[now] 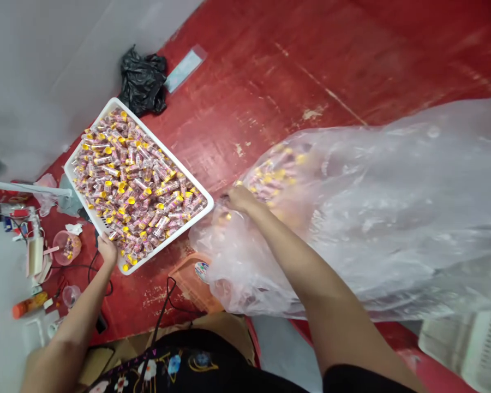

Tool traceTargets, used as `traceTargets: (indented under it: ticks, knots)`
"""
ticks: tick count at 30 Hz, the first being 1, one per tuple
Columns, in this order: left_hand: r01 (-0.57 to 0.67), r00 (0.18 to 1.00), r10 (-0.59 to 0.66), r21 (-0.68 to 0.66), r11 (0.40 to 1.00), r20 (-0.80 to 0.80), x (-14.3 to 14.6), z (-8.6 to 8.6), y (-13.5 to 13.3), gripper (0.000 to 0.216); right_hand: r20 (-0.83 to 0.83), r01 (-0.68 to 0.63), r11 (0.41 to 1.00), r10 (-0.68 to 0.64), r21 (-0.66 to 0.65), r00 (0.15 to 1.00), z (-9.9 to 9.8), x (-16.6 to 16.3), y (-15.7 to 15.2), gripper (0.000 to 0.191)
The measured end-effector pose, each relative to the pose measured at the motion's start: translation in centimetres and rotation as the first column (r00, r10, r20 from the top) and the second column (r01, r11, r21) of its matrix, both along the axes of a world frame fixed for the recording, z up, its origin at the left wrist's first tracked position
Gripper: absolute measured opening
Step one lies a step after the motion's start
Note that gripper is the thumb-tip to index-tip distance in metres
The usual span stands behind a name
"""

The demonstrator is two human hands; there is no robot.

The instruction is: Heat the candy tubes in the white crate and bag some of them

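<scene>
The left hand (107, 249) holds the near edge of a white tray (171, 238) full of little clear tubes (139, 188) with yellow caps. The tray is over the red floor (245, 103). The right hand (238, 198) is curled at the edge of a big clear plastic bag (393, 218) with more tubes inside. I cannot tell if it grips the bag.

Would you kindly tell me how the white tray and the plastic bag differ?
The white tray is opaque, while the plastic bag is see-through and hazy. The white tray has a firm rim; the plastic bag lies loose and wrinkled. The plastic bag fills more of the picture than the white tray. Both contain yellow-capped tubes, blurred through the bag.
</scene>
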State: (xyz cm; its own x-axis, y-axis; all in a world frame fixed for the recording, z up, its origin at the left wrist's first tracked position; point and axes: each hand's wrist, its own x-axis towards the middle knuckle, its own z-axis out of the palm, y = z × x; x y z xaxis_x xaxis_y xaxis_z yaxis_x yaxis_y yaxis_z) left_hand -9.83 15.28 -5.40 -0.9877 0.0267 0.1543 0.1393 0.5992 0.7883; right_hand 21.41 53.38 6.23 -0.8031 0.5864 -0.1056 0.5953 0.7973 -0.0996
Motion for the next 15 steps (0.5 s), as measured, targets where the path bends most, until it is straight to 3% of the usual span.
traceTargets:
  ticks: [5,8,10,12,14,15]
  knots:
    - [0.025,0.999,-0.027,0.046,0.999,0.035,0.3,-0.3,-0.4,0.024,-0.100,0.054,0.997,-0.058,-0.048,0.993,-1.0,1.1,-0.8,0.046]
    - [0.039,0.998,-0.042,0.073,0.997,0.041,0.4,-0.7,-0.3,0.024,-0.231,0.126,0.978,-0.163,-0.167,0.959,-1.1,2.2,-1.4,0.047]
    - [0.032,0.998,-0.036,0.081,0.996,0.048,0.4,-1.0,-0.3,0.027,-0.418,0.171,0.946,-0.277,-0.275,0.865,-0.9,2.6,-2.5,0.040]
    - [0.030,0.997,-0.035,0.076,0.997,0.064,0.5,-1.2,-0.2,0.027,-0.630,0.136,0.923,-0.348,-0.361,0.694,-0.4,2.0,-4.2,0.040]
    - [0.039,0.995,-0.045,0.066,0.997,0.085,0.5,-1.4,-0.2,0.029,-0.764,0.050,0.924,-0.343,-0.379,0.547,0.1,0.4,-6.4,0.048]
    - [0.044,0.994,-0.050,0.064,0.997,0.096,0.5,-1.4,-0.2,0.031,-0.791,0.011,0.929,-0.322,-0.370,0.521,0.4,-0.7,-7.5,0.051]
